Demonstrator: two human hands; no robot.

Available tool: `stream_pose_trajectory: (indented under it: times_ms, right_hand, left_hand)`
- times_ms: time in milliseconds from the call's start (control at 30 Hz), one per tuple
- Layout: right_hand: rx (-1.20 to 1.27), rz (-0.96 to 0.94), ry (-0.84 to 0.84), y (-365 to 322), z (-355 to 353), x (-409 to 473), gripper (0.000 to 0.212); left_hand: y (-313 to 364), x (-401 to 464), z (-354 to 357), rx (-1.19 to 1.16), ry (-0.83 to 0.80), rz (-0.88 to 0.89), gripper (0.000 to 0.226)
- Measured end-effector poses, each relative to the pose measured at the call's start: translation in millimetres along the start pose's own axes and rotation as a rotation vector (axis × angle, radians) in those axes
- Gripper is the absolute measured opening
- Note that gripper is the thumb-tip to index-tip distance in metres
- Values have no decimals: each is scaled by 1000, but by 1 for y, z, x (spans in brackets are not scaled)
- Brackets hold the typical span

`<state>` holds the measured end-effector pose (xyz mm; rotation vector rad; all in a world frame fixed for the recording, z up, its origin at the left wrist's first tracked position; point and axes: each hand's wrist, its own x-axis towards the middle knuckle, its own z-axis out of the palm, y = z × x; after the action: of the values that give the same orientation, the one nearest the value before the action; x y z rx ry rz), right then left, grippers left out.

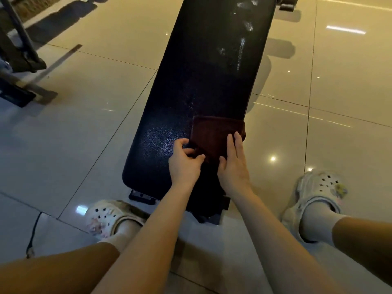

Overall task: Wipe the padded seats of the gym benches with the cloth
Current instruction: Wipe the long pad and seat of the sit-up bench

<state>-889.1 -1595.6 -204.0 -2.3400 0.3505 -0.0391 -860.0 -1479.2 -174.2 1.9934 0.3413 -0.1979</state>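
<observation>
Grained black leatherette bench seat [201, 81], brown terry cloth [214, 132], glossy floor tiles [339, 81]

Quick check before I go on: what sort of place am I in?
Most likely a gym floor: a long black padded bench, a dark metal equipment frame at far left, and glossy floor tiles.

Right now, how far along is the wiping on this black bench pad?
Early, it seems. Nothing clearly looks finished: pale smears show on the far part of the bench pad. In hand: the folded brown cloth lies on the near right of the pad, the left hand pinching its near corner, the right hand pressing flat on it. Left: most of the pad's length, smears included.
</observation>
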Motion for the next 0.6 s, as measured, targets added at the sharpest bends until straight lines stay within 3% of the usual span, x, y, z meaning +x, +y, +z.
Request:
stream_pose_trajectory:
  times_ms: [267,400,467,533,600]
  right_hand:
    - [-79,-34,-60,8,-6,-1,65]
    - [-229,-32,114,-10,5,-4,61]
    - [-279,-53,83,-20,16,1,61]
    - [-376,-58,3,-19,28,9,65]
    - [-424,-77,53,-12,36,14,71]
  left_hand:
    - [-6,-4,-3,76,82,-23,50]
    - [-34,-10,-36,62,114,-50,36]
    - [-46,-13,-42,94,129,-85,31]
    - [-51,-14,-45,107,167,-44,29]
    - [-51,-12,-48,128,209,38,25]
